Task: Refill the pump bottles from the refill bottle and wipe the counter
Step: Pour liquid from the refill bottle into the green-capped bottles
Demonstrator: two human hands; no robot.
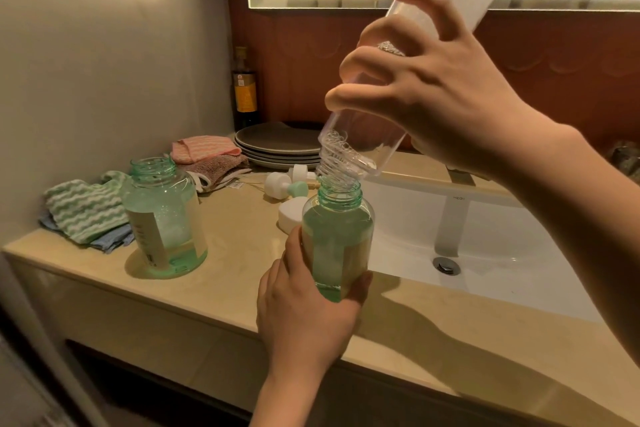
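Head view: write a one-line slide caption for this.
Right hand tips refill bottle into green bottle held by left hand; second bottle waits.

Clear plastic refill bottle [446,14] was tipped neck-down, its threaded mouth at the open neck of a green-tinted transparent pump bottle [337,239], uncapped, upright at the beige counter's [221,291] front edge. Second identical green bottle [164,218] stood open to its left, partly filled. Pump heads [287,185] lay behind them.
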